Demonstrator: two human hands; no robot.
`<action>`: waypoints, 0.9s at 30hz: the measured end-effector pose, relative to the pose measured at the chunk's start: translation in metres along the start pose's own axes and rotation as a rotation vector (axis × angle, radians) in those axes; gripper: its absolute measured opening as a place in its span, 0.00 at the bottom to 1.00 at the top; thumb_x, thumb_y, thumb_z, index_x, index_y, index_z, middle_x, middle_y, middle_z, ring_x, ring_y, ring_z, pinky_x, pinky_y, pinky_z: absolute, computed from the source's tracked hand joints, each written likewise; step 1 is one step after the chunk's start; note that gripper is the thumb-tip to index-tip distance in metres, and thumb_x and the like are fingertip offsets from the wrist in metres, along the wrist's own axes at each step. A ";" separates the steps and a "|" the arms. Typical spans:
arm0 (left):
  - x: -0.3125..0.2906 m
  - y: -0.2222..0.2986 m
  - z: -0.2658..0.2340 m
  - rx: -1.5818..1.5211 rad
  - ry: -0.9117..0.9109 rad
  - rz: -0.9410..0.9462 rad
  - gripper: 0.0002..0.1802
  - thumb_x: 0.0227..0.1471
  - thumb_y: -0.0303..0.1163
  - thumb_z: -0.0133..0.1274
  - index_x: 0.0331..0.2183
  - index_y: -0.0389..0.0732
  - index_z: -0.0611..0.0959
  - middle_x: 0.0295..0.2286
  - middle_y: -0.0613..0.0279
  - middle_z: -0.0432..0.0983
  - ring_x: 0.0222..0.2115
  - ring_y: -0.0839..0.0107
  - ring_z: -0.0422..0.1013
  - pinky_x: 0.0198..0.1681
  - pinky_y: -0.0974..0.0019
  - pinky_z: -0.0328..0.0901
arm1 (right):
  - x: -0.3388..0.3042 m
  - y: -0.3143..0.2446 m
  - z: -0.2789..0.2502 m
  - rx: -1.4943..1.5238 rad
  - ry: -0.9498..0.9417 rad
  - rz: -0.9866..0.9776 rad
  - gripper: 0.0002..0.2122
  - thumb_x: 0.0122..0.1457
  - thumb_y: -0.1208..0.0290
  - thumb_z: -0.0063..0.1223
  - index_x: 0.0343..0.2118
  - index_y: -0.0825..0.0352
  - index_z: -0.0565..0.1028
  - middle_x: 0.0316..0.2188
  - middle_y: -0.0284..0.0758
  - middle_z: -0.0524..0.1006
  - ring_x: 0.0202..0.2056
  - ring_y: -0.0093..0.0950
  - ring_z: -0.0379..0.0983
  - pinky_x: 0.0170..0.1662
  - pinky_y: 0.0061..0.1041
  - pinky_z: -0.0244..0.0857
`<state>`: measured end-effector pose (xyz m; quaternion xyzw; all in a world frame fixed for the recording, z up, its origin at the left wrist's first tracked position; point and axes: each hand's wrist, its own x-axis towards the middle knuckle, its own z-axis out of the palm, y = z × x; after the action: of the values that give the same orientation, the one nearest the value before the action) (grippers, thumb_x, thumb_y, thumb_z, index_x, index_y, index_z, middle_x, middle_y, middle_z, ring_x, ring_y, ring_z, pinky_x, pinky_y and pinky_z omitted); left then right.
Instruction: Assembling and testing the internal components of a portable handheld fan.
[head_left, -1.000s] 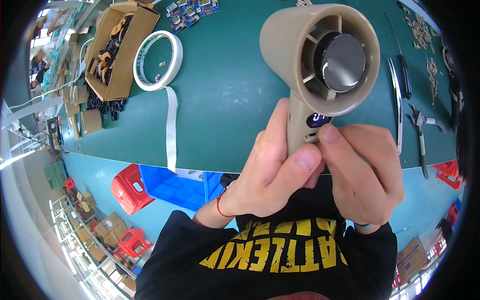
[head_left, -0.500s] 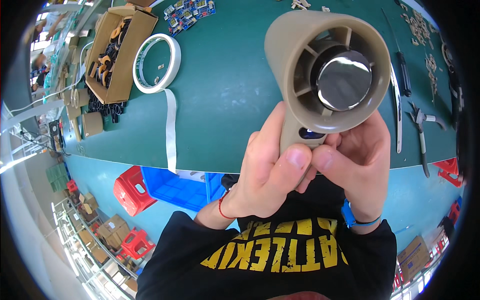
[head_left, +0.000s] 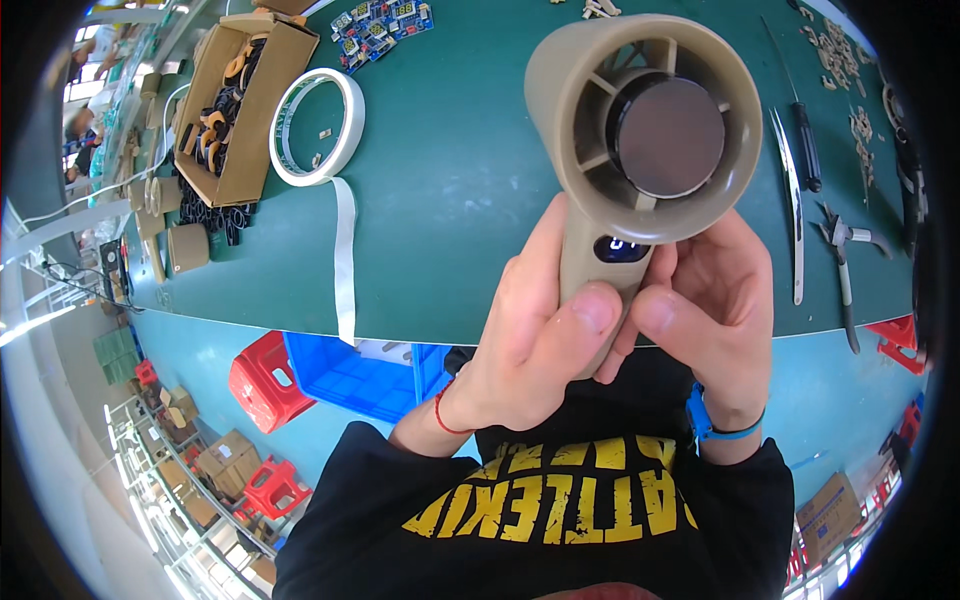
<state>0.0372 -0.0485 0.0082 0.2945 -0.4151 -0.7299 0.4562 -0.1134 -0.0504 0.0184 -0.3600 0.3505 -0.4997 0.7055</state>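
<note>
A beige handheld fan (head_left: 590, 270) with a round, open-ended barrel is held up over the near edge of the table, its mouth turned toward me. Inside the barrel sits a dark round hub on thin ribs, and a small lit display (head_left: 620, 249) shows on the handle below. My left hand (head_left: 525, 335) is closed around the handle, its thumb lying along the front. My right hand (head_left: 715, 320) curls against the handle's right side, fingertips touching it; its thumb stands slightly off the front. Some of its fingers are hidden behind the handle.
On the green table (head_left: 440, 250) lie a tape roll (head_left: 350, 130) with a loose strip, a cardboard box (head_left: 225, 110) of parts and circuit boards (head_left: 380, 30). Tweezers (head_left: 790, 210), a screwdriver (head_left: 808, 150) and pliers (head_left: 842, 265) lie right. Below are a blue crate (head_left: 350, 375) and red stool (head_left: 265, 380).
The fan's barrel has tilted up and slightly left, so its hub looks dull and more of the handle and display shows. My right thumb has moved a little away from the left thumb.
</note>
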 end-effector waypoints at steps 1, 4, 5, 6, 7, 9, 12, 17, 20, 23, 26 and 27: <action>0.000 0.000 0.001 0.017 0.018 0.012 0.27 0.55 0.41 0.42 0.48 0.29 0.62 0.35 0.55 0.69 0.17 0.80 0.64 0.18 0.76 0.60 | 0.000 0.000 0.000 0.013 -0.005 0.002 0.20 0.50 0.82 0.55 0.46 0.77 0.64 0.31 0.37 0.69 0.27 0.29 0.74 0.23 0.27 0.76; 0.001 0.003 0.000 0.012 0.025 -0.021 0.27 0.55 0.42 0.42 0.48 0.29 0.63 0.35 0.55 0.69 0.17 0.79 0.64 0.18 0.76 0.59 | 0.001 0.000 0.000 0.034 -0.007 0.018 0.20 0.50 0.81 0.54 0.47 0.77 0.63 0.32 0.39 0.69 0.27 0.29 0.74 0.23 0.27 0.76; 0.000 0.004 -0.001 0.012 0.025 -0.021 0.27 0.55 0.42 0.42 0.48 0.29 0.63 0.35 0.55 0.69 0.17 0.79 0.64 0.18 0.76 0.59 | 0.001 0.000 0.001 0.043 -0.004 0.031 0.20 0.51 0.81 0.54 0.47 0.77 0.63 0.32 0.39 0.70 0.28 0.30 0.75 0.23 0.27 0.76; -0.001 0.004 -0.002 0.003 0.022 -0.022 0.27 0.55 0.42 0.42 0.48 0.29 0.64 0.35 0.55 0.69 0.17 0.79 0.64 0.18 0.77 0.59 | 0.000 0.001 0.000 0.044 -0.005 0.031 0.20 0.51 0.81 0.54 0.47 0.77 0.63 0.32 0.39 0.70 0.28 0.30 0.75 0.23 0.27 0.76; -0.001 0.005 -0.001 -0.007 0.017 -0.024 0.27 0.55 0.42 0.42 0.47 0.29 0.64 0.35 0.55 0.70 0.17 0.79 0.64 0.18 0.77 0.60 | -0.001 0.002 -0.002 -0.002 -0.026 -0.002 0.20 0.51 0.81 0.54 0.47 0.77 0.63 0.33 0.39 0.70 0.28 0.30 0.75 0.23 0.27 0.76; 0.000 0.005 -0.001 -0.013 0.012 -0.040 0.27 0.55 0.42 0.42 0.48 0.29 0.64 0.35 0.54 0.70 0.17 0.79 0.64 0.17 0.77 0.60 | -0.001 0.003 -0.004 -0.046 -0.045 -0.036 0.20 0.51 0.80 0.54 0.47 0.77 0.63 0.33 0.39 0.70 0.28 0.30 0.75 0.23 0.28 0.76; 0.000 0.005 0.000 0.003 0.016 -0.044 0.27 0.55 0.43 0.42 0.48 0.29 0.64 0.35 0.55 0.70 0.16 0.79 0.64 0.17 0.77 0.60 | 0.000 0.004 -0.004 -0.055 -0.053 -0.076 0.20 0.51 0.81 0.54 0.47 0.77 0.63 0.33 0.39 0.71 0.29 0.30 0.75 0.23 0.27 0.77; 0.001 0.006 0.004 0.031 0.043 -0.015 0.27 0.56 0.44 0.42 0.47 0.29 0.65 0.35 0.55 0.70 0.16 0.79 0.65 0.16 0.76 0.60 | -0.001 0.001 0.001 -0.008 -0.012 0.001 0.19 0.51 0.81 0.54 0.47 0.77 0.64 0.31 0.37 0.69 0.29 0.29 0.74 0.24 0.27 0.78; 0.001 0.007 0.001 0.022 0.007 -0.054 0.27 0.56 0.45 0.43 0.46 0.30 0.66 0.36 0.54 0.70 0.17 0.78 0.65 0.17 0.76 0.60 | -0.001 0.001 0.001 -0.002 -0.024 0.003 0.20 0.51 0.82 0.53 0.47 0.77 0.64 0.30 0.35 0.66 0.29 0.29 0.74 0.24 0.28 0.78; -0.001 0.008 0.001 0.001 0.033 -0.082 0.27 0.56 0.46 0.43 0.45 0.30 0.66 0.36 0.54 0.71 0.17 0.78 0.65 0.17 0.76 0.60 | -0.001 0.001 0.001 -0.009 -0.030 0.028 0.20 0.50 0.83 0.53 0.47 0.77 0.64 0.29 0.33 0.65 0.29 0.28 0.74 0.23 0.27 0.78; -0.001 0.007 0.002 0.021 0.018 -0.074 0.27 0.57 0.46 0.42 0.46 0.30 0.66 0.36 0.54 0.70 0.17 0.78 0.65 0.17 0.76 0.60 | 0.000 -0.001 0.001 -0.053 -0.027 0.024 0.19 0.51 0.82 0.52 0.47 0.77 0.64 0.30 0.33 0.65 0.29 0.28 0.74 0.23 0.26 0.78; -0.001 0.006 0.003 0.033 0.023 -0.063 0.27 0.57 0.45 0.42 0.46 0.30 0.65 0.37 0.54 0.70 0.17 0.78 0.65 0.18 0.76 0.60 | 0.001 -0.001 0.001 -0.052 -0.028 0.024 0.19 0.51 0.82 0.52 0.47 0.77 0.64 0.30 0.33 0.65 0.29 0.28 0.74 0.23 0.26 0.78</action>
<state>0.0373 -0.0481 0.0147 0.3233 -0.4121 -0.7336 0.4330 -0.1130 -0.0513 0.0199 -0.3810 0.3579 -0.4769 0.7066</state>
